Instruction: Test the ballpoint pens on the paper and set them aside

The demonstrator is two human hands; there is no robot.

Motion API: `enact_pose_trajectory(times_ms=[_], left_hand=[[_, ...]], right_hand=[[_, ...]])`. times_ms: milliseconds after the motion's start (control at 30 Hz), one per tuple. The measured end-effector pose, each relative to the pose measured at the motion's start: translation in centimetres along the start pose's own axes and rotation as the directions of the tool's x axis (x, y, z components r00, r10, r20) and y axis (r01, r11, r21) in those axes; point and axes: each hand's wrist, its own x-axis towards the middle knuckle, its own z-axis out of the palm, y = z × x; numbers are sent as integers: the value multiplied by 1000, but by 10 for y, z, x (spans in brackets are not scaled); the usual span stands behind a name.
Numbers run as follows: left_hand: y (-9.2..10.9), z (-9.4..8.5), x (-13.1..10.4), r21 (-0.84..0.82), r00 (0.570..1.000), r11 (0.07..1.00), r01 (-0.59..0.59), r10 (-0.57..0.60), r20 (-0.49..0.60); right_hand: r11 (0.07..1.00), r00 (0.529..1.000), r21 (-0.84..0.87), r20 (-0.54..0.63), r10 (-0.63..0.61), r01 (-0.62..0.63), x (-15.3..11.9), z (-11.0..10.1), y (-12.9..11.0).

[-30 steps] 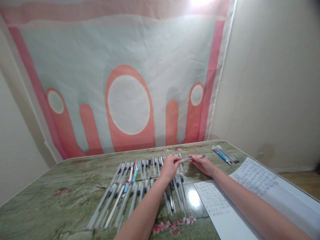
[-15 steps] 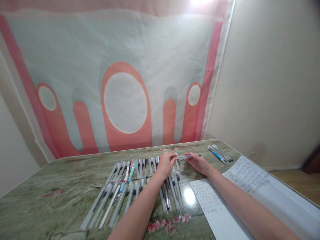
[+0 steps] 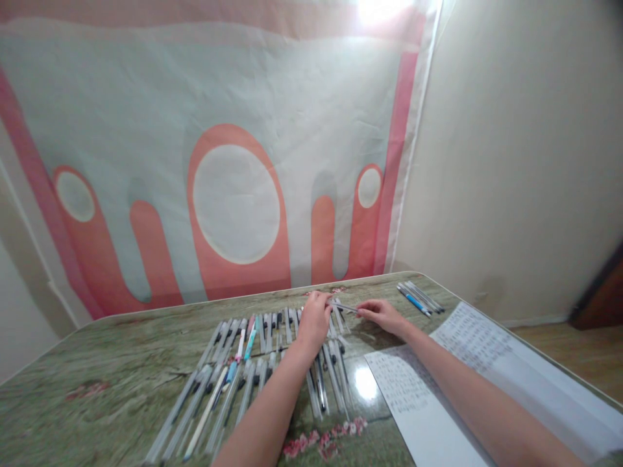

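Observation:
A slim, clear-barrelled pen (image 3: 345, 307) is held just above the table, stretched between my two hands. My left hand (image 3: 315, 319) pinches its left end, over the far rows of pens. The right hand (image 3: 382, 314) has thumb and fingers closed at the pen's other end. Beneath and left of my left forearm lie rows of clear pens (image 3: 180, 408), several with dark grips. Among them are a teal pen (image 3: 250, 340), a white and pink pen (image 3: 241, 344) and a cream pen (image 3: 207, 412). My left arm hides part of the rows.
Several grey pens (image 3: 426, 295) and a blue pen (image 3: 417, 303) lie at the far right of the green marbled table (image 3: 97, 357). Handwritten sheets (image 3: 399, 383) lie under and beside my right forearm. A printed cloth (image 3: 302, 97) hangs behind the table.
The pen now slopes down to the right, and its right end no longer sticks out past my right fingers. My view has turned slightly.

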Motion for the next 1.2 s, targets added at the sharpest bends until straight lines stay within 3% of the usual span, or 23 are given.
enact_pose_trajectory(times_ms=[100,133,200,267,367,467,633,800,1200], left_hand=[[17,5,-7,20,993,1000,8,-5,-114],[23,8,-12,27,996,1000,-5,7,-93],[38,17,-23,33,996,998,-48,45,79],[52,29,-38,36,957,995,-88,74,282],[69,45,-58,76,868,988,-135,81,489],[78,54,-71,164,797,974,-154,24,603],[78,57,-75,197,765,952,-233,54,642],[78,57,-76,196,762,959,-204,30,647],[72,59,-77,179,782,964,-196,44,622]], right_hand=[[995,989,-92,-138,-59,47,3,-1,6],[989,975,-137,-209,-77,49,4,-1,9],[968,929,-250,-359,-85,-8,3,-3,13],[905,872,-396,-486,-62,-156,1,-6,14],[683,820,-611,-571,-30,-400,-2,-16,12],[439,802,-720,-597,3,-537,-5,-30,7],[183,753,-732,-650,101,-657,-10,-60,10],[139,736,-723,-654,176,-676,-15,-74,21],[129,748,-737,-651,128,-663,-20,-82,28]])
